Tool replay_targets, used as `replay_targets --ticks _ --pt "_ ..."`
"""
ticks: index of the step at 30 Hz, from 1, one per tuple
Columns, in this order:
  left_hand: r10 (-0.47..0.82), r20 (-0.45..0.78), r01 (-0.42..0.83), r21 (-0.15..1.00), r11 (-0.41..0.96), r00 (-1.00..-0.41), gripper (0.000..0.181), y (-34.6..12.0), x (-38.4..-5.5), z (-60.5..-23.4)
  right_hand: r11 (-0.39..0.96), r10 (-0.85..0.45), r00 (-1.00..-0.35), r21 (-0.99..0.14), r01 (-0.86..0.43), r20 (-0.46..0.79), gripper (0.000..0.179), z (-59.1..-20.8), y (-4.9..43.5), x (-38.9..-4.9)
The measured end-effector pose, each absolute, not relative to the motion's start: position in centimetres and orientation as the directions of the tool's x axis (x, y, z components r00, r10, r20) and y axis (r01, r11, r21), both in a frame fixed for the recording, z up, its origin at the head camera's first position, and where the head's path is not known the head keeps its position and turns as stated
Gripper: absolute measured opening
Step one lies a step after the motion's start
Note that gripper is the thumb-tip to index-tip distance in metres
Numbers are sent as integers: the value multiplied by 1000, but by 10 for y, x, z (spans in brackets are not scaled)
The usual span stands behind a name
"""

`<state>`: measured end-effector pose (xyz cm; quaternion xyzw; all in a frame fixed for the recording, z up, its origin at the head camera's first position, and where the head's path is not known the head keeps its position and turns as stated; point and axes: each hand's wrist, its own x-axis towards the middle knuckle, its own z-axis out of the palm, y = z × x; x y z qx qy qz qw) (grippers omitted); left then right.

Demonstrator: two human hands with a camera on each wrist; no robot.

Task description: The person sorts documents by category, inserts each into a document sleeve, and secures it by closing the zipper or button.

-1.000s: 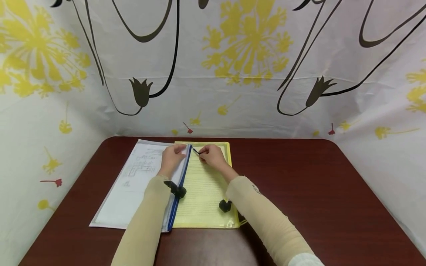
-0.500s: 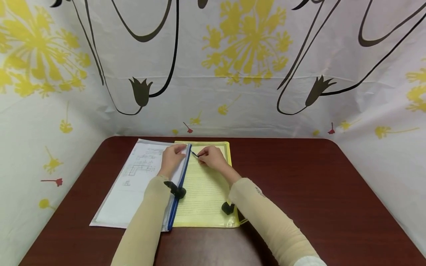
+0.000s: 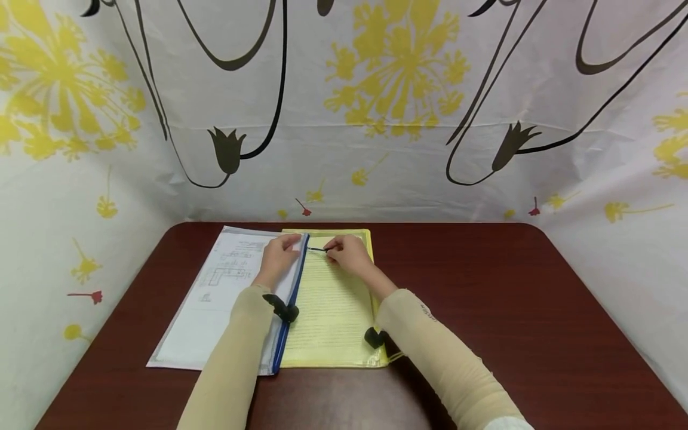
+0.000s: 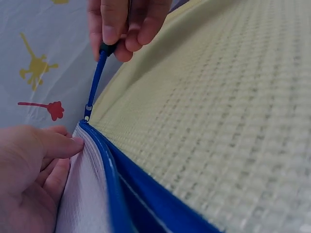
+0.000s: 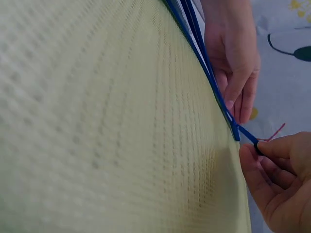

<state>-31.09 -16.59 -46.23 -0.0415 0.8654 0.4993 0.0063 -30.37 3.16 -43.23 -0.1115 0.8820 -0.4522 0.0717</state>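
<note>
A clear mesh zip folder (image 3: 183, 334) with a blue zip along its right side lies on the table, a white printed sheet (image 3: 231, 272) showing through it. My left hand (image 3: 278, 257) pinches the folder's edge near the far end of the zip. Thumb and fingers of my right hand (image 3: 346, 254) pinch the dark tip of the blue zip pull (image 4: 97, 80), whose cord stretches from the slider (image 4: 87, 114) at the zip's far corner. In the left wrist view, the zip's two blue edges stand apart below the slider.
A yellow mesh zip folder (image 3: 328, 316) lies partly beneath the blue-zipped one, with lined paper inside. Both rest on the dark red-brown table (image 3: 484, 298). A patterned curtain (image 3: 376, 179) hangs behind the table and at both sides.
My right hand has shifted slightly toward me, swinging the zip pull from slanting to nearly level. My left hand and both folders stay almost still.
</note>
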Motion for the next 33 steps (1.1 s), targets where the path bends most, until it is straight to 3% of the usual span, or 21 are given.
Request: replay_targets --ticks 7,33 --pt "-30 -84 -88 874 478 -996 49 -163 -307 -460 549 -236 -972 -827 -121 -14 16 -434 37 -307" --pt "-17 -137 -128 861 493 -990 48 -170 -308 -456 517 -480 -867 -842 -156 -134 14 -427 41 -255"
